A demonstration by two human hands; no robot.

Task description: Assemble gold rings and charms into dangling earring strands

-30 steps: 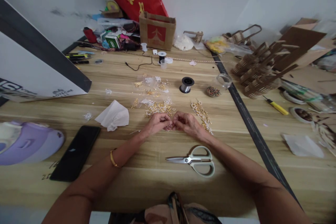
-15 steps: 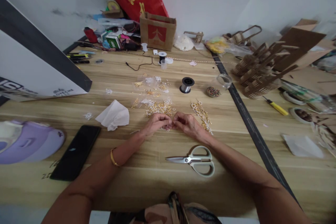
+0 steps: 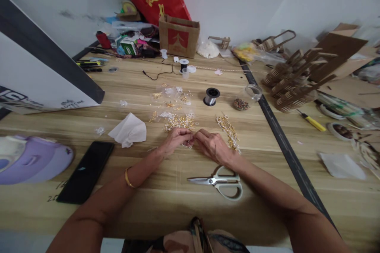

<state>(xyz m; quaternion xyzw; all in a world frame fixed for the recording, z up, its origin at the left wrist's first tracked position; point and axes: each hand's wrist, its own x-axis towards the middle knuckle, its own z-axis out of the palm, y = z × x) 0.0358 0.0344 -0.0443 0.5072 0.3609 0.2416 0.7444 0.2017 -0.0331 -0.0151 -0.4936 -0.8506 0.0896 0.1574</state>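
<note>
My left hand (image 3: pixel 177 140) and my right hand (image 3: pixel 212 142) meet over the wooden table, fingertips pinched close together. Something small sits between them, too tiny and hidden to name. Just beyond my left fingers lies a heap of gold and clear beads (image 3: pixel 178 122), partly covered by the hand. To the right of my right hand rests a bundle of gold and white beaded strands (image 3: pixel 228 130). Scissors (image 3: pixel 218 182) with pale handles lie in front of my hands, near my right forearm. A spool of silver wire (image 3: pixel 211 97) stands farther back.
A black phone (image 3: pixel 86 172) and a crumpled white tissue (image 3: pixel 129 130) lie on the left. Toward the right are a jar of mixed beads (image 3: pixel 241 104), small woven baskets (image 3: pixel 289 83) and a yellow-handled tool (image 3: pixel 314 121). A paper bag (image 3: pixel 179 37) stands at the back.
My right hand has turned slightly, its fingers shifting a little over the same spot. My left hand stays nearly still.
</note>
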